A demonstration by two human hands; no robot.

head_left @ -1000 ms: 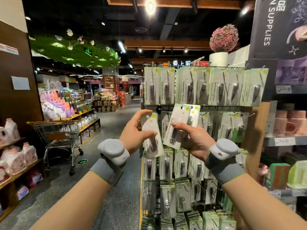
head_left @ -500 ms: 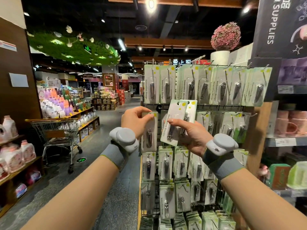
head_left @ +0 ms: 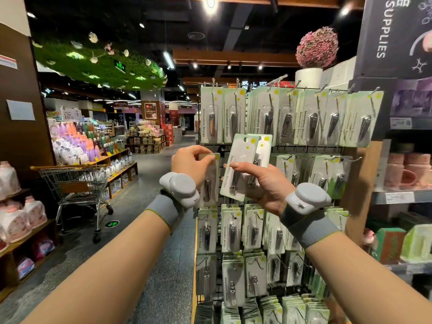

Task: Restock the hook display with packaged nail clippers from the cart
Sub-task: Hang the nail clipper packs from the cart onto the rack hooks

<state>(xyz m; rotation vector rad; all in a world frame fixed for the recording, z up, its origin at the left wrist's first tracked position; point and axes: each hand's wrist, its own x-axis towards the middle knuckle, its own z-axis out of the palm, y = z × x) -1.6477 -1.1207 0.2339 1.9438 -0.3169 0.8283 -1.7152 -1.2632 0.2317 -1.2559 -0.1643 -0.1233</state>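
Nearest the camera, the right hand [head_left: 264, 183] is curled around a small stack of packaged nail clippers [head_left: 243, 164], thumb across the front of the top card, with what looks like two cards fanned one behind the other. The left hand [head_left: 189, 163] pinches the top edge of a single pack [head_left: 209, 176] between thumb and fingertips, holding it upright against the left column of the hook display [head_left: 280, 150].

The step in hand looks like threading that single pack onto a hook in the second row of the display. To do it well, the punched hole at the top of the card should be lined up with the hook's tip before pushing. The left fingers cover that spot, so whether the hole has met the hook cannot be told. Keeping the card square to the display and sliding it straight back should stop it snagging or bending. The right hand would best hold its stack clear of the display front, ready to hand over the next card.

The single pack sits just below the display's top row, at its left edge. The right hand's stack is just beside it, toward the display's middle. Well beyond the display's left side, across the aisle, stands the cart [head_left: 74, 183].
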